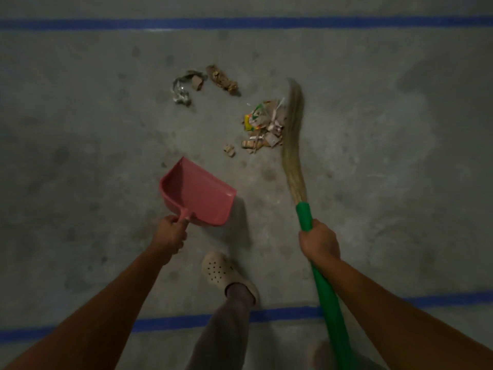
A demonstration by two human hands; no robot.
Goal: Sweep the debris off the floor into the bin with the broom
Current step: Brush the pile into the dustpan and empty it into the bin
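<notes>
Looking down from the head camera: gripping the broom [294, 180] with the right hand [318, 240], fingers clenched round the green handle [304, 214] just short of the bristles [293, 124]. Beyond that hand, laid against the right edge of the main pile of debris [264, 126]: long straw bristles, blurred, bent in a soft curve. Holding a pink dustpan [197, 193] with the left hand [169, 232], closed round its short stub; raised or resting on the floor [386, 124], hard to tell; mouth turned forward and right, toward the pile. Farther out, between the two hands: paper and card scraps, a yellow-green wrapper, one small stray piece [229, 150] on the left hand's side. Farther still from the left hand, well apart from the pile: a second cluster [202, 82] of crumpled foil, card and something brown. Probably very light and loose, all of it, likely to scatter or skip under a hard stroke; short, low strokes judged safer. Soft, springy bristles, apt to flex over flat scraps rather than push them. Stiff, smooth handle, best held low as now for control. Light, rigid pan, by the look of it; lip to be pressed flat to the floor against thin scraps slipping beneath. Also in view: blue tape lines [240, 22] across the floor, and a pale clog [217, 269] nearer the body than either hand.
</notes>
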